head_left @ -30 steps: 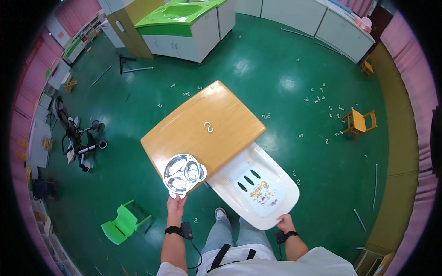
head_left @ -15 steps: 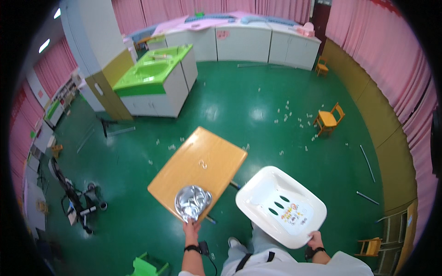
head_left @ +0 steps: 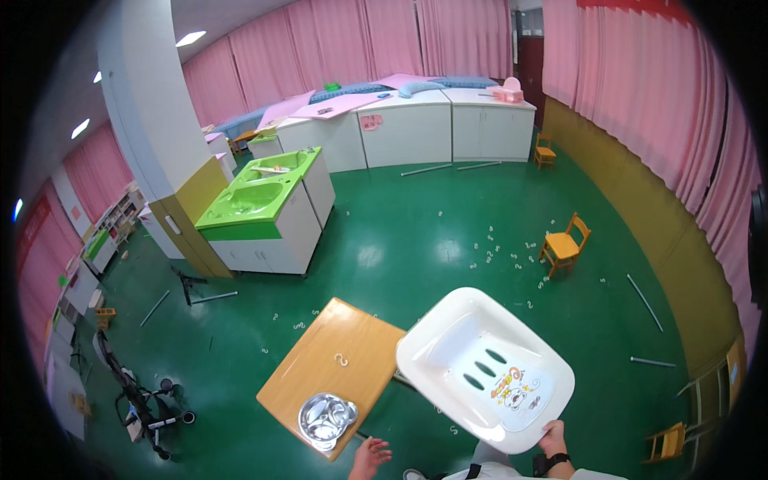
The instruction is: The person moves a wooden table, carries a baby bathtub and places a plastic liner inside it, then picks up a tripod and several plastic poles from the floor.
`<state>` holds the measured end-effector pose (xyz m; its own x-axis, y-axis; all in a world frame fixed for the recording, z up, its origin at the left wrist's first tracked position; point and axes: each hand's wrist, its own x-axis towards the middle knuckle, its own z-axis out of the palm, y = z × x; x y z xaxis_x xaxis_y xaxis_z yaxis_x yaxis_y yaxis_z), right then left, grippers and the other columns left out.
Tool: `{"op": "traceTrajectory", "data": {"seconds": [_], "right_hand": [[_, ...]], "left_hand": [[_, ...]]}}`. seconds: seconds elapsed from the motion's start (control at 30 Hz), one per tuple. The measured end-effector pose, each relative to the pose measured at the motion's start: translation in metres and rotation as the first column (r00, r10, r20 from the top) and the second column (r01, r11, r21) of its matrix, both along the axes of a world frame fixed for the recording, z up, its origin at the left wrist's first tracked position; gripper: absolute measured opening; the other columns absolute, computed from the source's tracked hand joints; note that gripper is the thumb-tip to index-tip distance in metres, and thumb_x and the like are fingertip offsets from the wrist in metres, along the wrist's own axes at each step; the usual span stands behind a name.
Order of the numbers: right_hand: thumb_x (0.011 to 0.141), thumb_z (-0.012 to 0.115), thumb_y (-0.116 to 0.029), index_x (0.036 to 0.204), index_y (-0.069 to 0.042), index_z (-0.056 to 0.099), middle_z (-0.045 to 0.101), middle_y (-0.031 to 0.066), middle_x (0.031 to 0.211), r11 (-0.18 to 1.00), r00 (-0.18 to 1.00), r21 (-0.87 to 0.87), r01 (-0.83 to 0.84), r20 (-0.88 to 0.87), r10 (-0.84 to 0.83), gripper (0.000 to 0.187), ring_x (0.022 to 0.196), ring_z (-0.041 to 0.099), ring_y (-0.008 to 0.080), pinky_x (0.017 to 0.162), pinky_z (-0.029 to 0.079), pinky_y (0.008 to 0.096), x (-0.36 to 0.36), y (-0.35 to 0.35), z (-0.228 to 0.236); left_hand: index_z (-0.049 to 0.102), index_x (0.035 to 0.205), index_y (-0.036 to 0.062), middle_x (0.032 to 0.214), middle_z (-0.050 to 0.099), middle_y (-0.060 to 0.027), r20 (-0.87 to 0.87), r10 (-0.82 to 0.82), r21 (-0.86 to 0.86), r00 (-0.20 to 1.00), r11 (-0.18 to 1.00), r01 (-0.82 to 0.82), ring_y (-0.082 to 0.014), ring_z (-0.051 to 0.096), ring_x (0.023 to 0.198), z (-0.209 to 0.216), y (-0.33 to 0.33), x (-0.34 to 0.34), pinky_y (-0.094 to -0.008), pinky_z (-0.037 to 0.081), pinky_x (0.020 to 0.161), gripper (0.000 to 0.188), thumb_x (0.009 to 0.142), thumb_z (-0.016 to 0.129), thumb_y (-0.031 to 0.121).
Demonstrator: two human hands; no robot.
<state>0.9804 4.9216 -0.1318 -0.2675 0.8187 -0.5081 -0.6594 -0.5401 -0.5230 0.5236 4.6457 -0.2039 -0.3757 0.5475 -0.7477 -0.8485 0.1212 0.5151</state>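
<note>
My right hand (head_left: 552,438) grips the lower right rim of a white moulded plastic seat shell (head_left: 448,344). The shell is tilted in the air, with a cartoon print and three slots through which green floor shows. My left hand (head_left: 372,458) is off the near edge of the small wooden table (head_left: 320,352), its fingers apart and nothing in them. Close to that hand, a shiny divided metal plate (head_left: 326,418) with small side tabs lies on the table's near corner. A white S-shaped hook (head_left: 342,360) rests farther back on the tabletop.
More S-shaped hooks (head_left: 516,258) are scattered over the green floor, near a small wooden chair (head_left: 564,246). A green-topped sink unit (head_left: 280,232) stands by the pillar. At left is a black wheeled frame (head_left: 144,400). Metal tubes (head_left: 644,302) lie at right.
My left hand has let go of the metal plate and moved right and down, away from it. The view has tilted up, and the seat shell stays in my right hand.
</note>
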Motion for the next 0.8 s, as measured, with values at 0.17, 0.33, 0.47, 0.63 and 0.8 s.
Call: {"op": "traceTrajectory", "data": {"seconds": [0.17,0.33,0.47,0.63,0.8], "right_hand": [[0.05,0.046,0.0,0.125,0.008,0.046,0.054,0.0229,0.122,0.989,0.985,-0.011,-0.149,-0.086,0.148,0.076,0.115,0.045,0.0467,0.103,0.035,0.0564,0.009,0.093,-0.022],[0.05,0.05,0.002,0.125,0.009,0.046,0.055,0.0236,0.121,0.889,0.889,-0.015,-0.457,-0.051,0.456,0.075,0.113,0.048,0.045,0.1,0.038,0.0538,0.0,0.192,-0.004],[0.051,0.052,0.004,0.122,0.011,0.049,0.058,0.0246,0.117,0.811,0.812,-0.032,-0.584,-0.037,0.583,0.071,0.108,0.054,0.0429,0.097,0.042,0.0513,-0.01,0.259,-0.019],[0.053,0.053,0.004,0.116,0.014,0.052,0.059,0.026,0.113,0.802,0.801,-0.018,-0.598,-0.064,0.596,0.063,0.103,0.057,0.041,0.093,0.045,0.0494,-0.014,0.303,-0.035],[0.055,0.054,0.001,0.118,0.013,0.05,0.058,0.0256,0.114,0.785,0.784,-0.037,-0.618,0.047,0.619,0.064,0.105,0.056,0.0416,0.095,0.044,0.0493,-0.014,0.319,-0.039]], "left_hand": [[0.047,0.12,0.0061,0.121,0.057,-0.0164,-0.022,-0.097,0.219,0.995,0.971,0.1,-0.0339,0.058,0.104,0.122,0.139,0.056,-0.0553,0.047,0.086,0.047,0.096,0.039,0.045],[0.039,0.134,0.0009,0.133,0.049,-0.0163,-0.124,0.255,0.353,0.959,0.915,-0.198,-0.031,0.048,0.121,0.101,0.2,0.07,-0.0448,0.035,0.105,0.06,0.096,0.04,0.047],[0.043,0.13,0.0026,0.123,0.055,-0.0154,-0.206,0.359,0.291,0.91,0.91,-0.294,-0.0299,0.055,0.112,0.111,0.215,0.067,-0.0456,0.046,0.095,0.045,0.096,0.048,0.031],[0.039,0.137,0.0005,0.13,0.05,-0.0153,-0.543,0.083,0.053,0.836,0.996,-0.065,-0.0248,0.047,0.117,0.207,0.244,0.11,-0.0342,0.039,0.099,0.047,0.093,0.051,0.012],[0.041,0.136,0.0023,0.132,0.048,-0.0166,-0.639,0.061,0.096,0.766,0.995,0.001,-0.0292,0.046,0.122,0.2,0.252,0.109,-0.0428,0.039,0.101,0.053,0.088,0.057,0.018]]}}
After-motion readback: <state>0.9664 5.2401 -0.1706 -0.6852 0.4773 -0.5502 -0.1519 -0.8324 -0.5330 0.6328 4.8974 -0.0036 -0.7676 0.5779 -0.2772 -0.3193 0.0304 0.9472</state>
